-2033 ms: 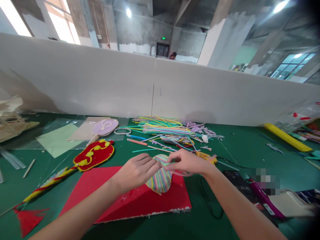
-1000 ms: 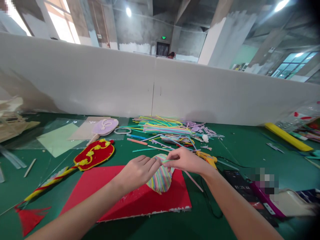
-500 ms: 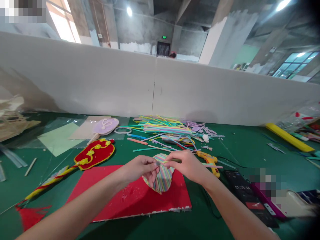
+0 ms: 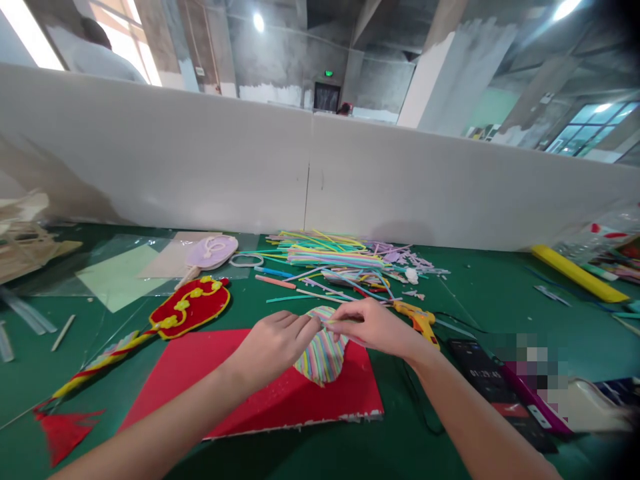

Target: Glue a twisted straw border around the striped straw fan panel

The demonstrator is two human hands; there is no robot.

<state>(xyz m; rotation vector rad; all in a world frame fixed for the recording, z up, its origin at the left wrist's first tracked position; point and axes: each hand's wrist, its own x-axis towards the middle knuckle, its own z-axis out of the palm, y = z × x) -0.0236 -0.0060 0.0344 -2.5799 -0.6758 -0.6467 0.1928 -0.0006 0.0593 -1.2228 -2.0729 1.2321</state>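
My left hand is closed, its fingertips pinched over the upper part of a striped, rounded panel in pastel colours. My right hand pinches from the other side, and the fingertips of both hands meet. Something thin and pale shows between them, too small and covered to name. The striped panel lies above a red board, partly hidden by both hands. Just beyond my right wrist lies a yellow glue gun.
Pastel paper strips are heaped by the white partition. A red and yellow fan with a tassel lies left, a purple fan behind it. On the right are a phone and a yellow bar.
My left hand has turned over, its back now up and its fingers curled in. The dark olive thing seen in my right hand no longer shows. A person has moved at the upper left.
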